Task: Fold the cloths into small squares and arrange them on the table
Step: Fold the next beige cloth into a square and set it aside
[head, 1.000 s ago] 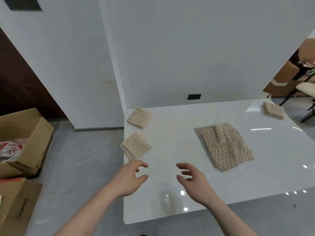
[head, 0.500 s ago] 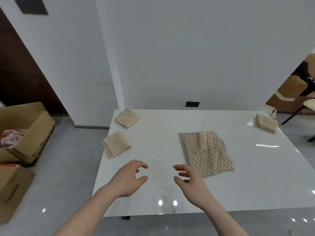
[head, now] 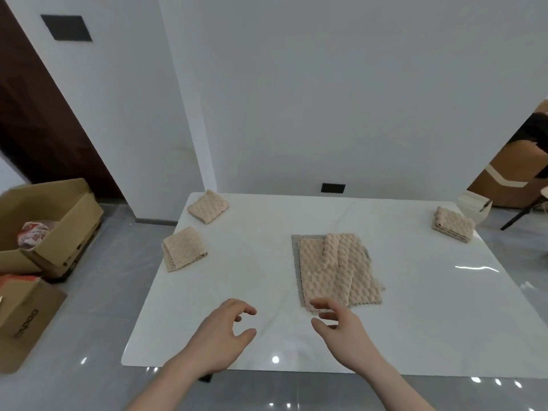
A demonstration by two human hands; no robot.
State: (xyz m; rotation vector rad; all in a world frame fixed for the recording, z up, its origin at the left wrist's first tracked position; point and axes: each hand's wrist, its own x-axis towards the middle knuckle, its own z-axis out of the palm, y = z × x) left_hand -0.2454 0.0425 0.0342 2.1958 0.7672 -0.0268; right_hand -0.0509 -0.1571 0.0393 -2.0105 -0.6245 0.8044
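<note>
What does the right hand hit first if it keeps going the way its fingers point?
Probably the near corner of the unfolded cloth: the right hand has its fingertips right at that edge, though contact or height is unclear.

Two bare forearms reach into view from the bottom edge, with no sleeve, watch, bracelet or glove on either. The left hand (head: 221, 336) and the right hand (head: 345, 330) both show ringless fingers with short, unpainted nails. Nothing else of the person's clothing or body is visible.
</note>
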